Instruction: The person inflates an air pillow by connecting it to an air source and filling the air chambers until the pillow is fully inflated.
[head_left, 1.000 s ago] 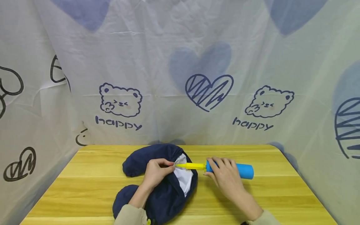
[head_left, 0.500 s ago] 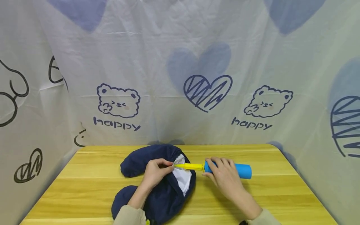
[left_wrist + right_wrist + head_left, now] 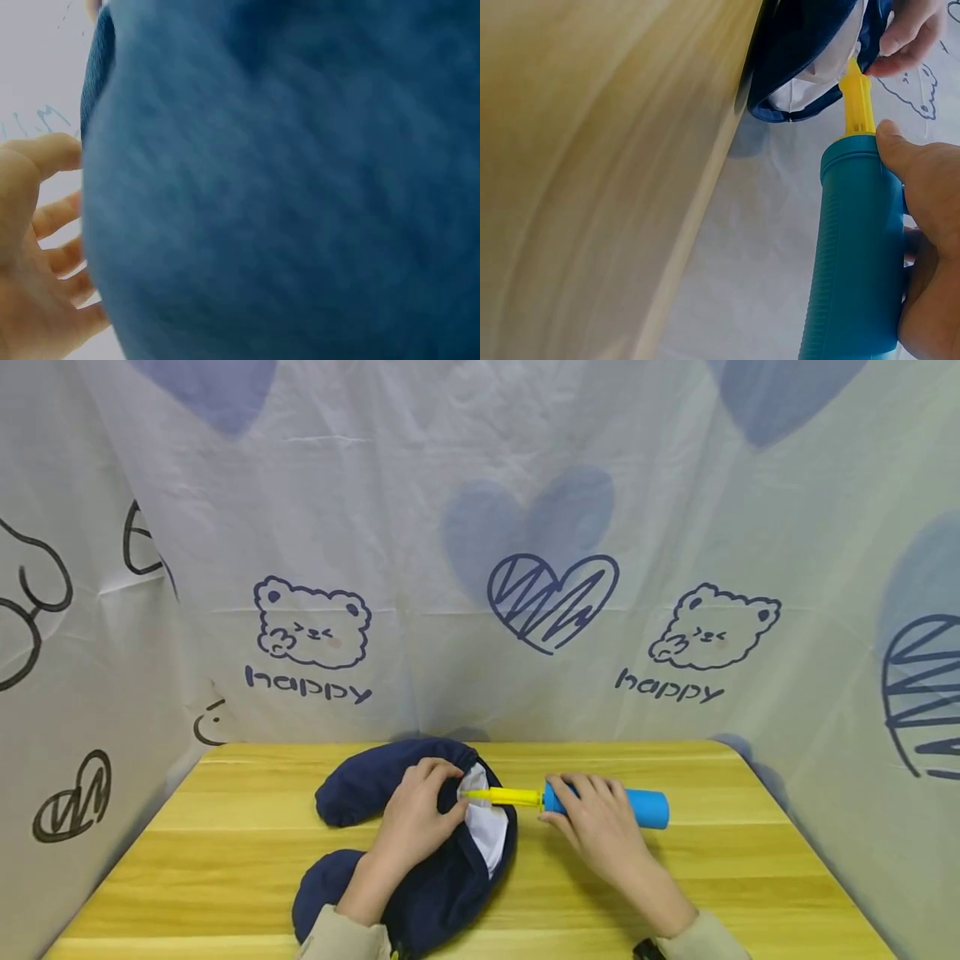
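A navy U-shaped neck pillow lies on the table, its cover opening showing a white lining. My right hand grips a blue hand pump, which is held level in the head view. The pump's yellow nozzle points left, its tip at the white lining inside the opening. My left hand rests on the pillow beside that tip, thumb and fingers apart on either side. In the left wrist view, blurred blue cloth hides most of the scene. What the nozzle tip enters is too small to tell.
The wooden table extends on both sides of the pillow. A white curtain printed with hearts and bears hangs directly behind the table's back edge and along both sides.
My left thumb and fingers have parted from their pinch at the nozzle tip. The right hand keeps its grip on the pump, with little movement. The head view has shifted slightly.
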`<state>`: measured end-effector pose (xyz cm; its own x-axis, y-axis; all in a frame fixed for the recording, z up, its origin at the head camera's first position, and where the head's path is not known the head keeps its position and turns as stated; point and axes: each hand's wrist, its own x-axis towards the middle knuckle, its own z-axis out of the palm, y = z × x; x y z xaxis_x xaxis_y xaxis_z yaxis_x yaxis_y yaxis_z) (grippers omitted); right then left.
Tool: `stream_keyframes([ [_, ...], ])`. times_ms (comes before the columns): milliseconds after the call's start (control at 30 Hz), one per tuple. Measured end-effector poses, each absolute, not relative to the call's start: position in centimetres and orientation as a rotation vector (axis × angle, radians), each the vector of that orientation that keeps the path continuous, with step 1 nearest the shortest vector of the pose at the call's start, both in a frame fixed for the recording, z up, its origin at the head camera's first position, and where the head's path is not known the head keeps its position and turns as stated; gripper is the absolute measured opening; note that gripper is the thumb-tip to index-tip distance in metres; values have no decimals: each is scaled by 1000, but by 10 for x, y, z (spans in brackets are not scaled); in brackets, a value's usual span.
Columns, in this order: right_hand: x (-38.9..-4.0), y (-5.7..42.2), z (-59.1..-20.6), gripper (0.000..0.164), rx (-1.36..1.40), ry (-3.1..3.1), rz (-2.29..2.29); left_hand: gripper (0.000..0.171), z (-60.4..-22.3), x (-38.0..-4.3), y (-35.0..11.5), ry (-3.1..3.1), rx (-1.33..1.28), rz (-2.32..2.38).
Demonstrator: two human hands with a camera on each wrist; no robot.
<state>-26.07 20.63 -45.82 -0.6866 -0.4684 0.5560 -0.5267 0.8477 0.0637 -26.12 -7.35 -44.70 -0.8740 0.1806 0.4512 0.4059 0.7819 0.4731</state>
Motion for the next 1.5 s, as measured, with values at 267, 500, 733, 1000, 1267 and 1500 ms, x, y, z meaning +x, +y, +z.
stream_keyframes([
  [267,-265,196,-450,55,739,-2409,138,35,-431,-259,-52,-2471,-722,-280],
  [500,-266,187,-445,55,734,-2414,143,31,-435,-264,-31,-2400,-776,-12],
  [733,-269,184,-450,55,731,-2385,134,33,-456,-273,-19,-2345,-755,20],
  [1000,-270,176,-453,56,747,-2387,111,26,-468,-274,-19,-2350,-708,-18],
  [1267,-271,169,-448,55,749,-2355,99,18,-464,-275,-21,-2432,-724,13],
  [1500,-267,166,-444,56,749,-2331,125,14,-458,-271,-24,-2525,-763,-58],
])
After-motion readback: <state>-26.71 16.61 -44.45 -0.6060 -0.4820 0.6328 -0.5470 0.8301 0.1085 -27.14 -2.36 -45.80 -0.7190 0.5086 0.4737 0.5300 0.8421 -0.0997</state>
